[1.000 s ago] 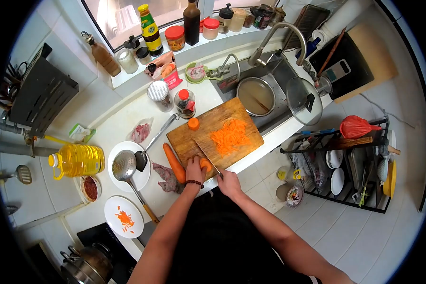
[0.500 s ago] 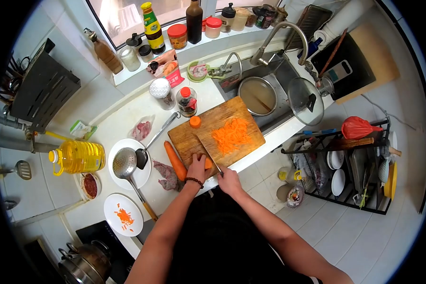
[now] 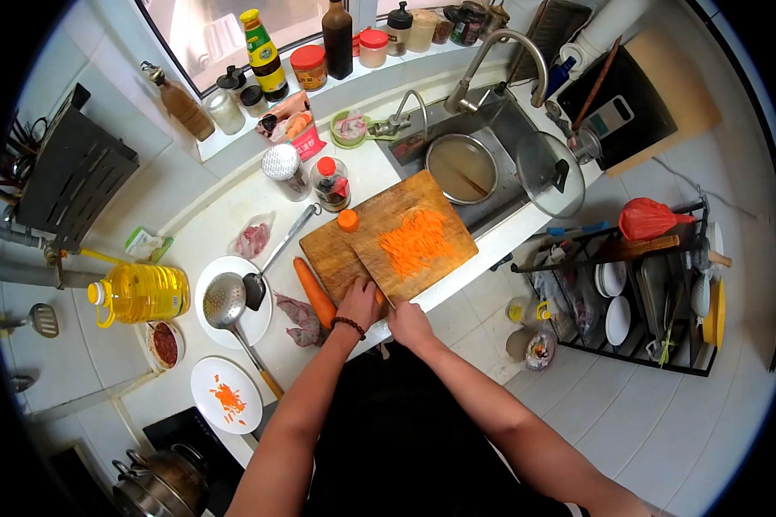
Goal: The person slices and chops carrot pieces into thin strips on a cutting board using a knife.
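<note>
On the wooden cutting board (image 3: 328,250), my left hand (image 3: 359,305) presses its fingers on a carrot piece (image 3: 379,295) near the board's front edge. My right hand (image 3: 409,326) is closed round the handle of a knife (image 3: 376,277), whose blade lies close beside the left fingertips. Shredded carrot (image 3: 416,243) is heaped on the board's right part, and a carrot stub (image 3: 347,221) stands near its back edge. A whole carrot (image 3: 314,291) rests along the board's left side, next to a crumpled greyish item (image 3: 299,320).
Left of the board are a plate with a skimmer (image 3: 225,301), a plate with carrot bits (image 3: 207,398) and an oil jug (image 3: 142,293). Behind stand a red-capped jar (image 3: 331,185) and a metal canister (image 3: 285,170). The sink (image 3: 500,138) holds a pot (image 3: 461,168); a glass lid (image 3: 550,175) leans at its right.
The view has shifted slightly. My right hand and the knife have moved closer to my left hand, and less of the carrot piece under the left fingers shows.
</note>
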The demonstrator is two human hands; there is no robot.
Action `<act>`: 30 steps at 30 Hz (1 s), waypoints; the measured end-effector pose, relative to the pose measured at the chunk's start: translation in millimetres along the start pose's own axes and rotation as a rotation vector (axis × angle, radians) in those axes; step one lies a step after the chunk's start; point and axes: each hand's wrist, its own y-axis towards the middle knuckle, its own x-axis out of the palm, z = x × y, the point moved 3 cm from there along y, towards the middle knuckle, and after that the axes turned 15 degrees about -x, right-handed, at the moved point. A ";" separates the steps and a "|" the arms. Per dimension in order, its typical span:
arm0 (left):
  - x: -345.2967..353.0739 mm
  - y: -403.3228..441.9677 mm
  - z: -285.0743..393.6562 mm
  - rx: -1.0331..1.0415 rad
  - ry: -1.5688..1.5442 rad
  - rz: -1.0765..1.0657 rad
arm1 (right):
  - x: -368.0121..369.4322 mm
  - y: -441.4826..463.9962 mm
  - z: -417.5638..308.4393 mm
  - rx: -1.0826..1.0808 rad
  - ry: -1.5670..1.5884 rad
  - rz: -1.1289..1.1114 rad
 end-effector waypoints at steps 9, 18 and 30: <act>8.9 5.1 -4.2 -0.041 0.025 -0.079 | -3.8 -11.6 -24.9 0.056 -0.070 -0.052; 24.3 5.7 -15.5 0.004 -0.008 0.032 | 1.2 -8.1 -19.6 0.054 -0.084 -0.051; 21.4 5.2 -12.7 -0.015 0.007 -0.003 | 9.6 -3.4 -12.5 0.000 -0.065 0.020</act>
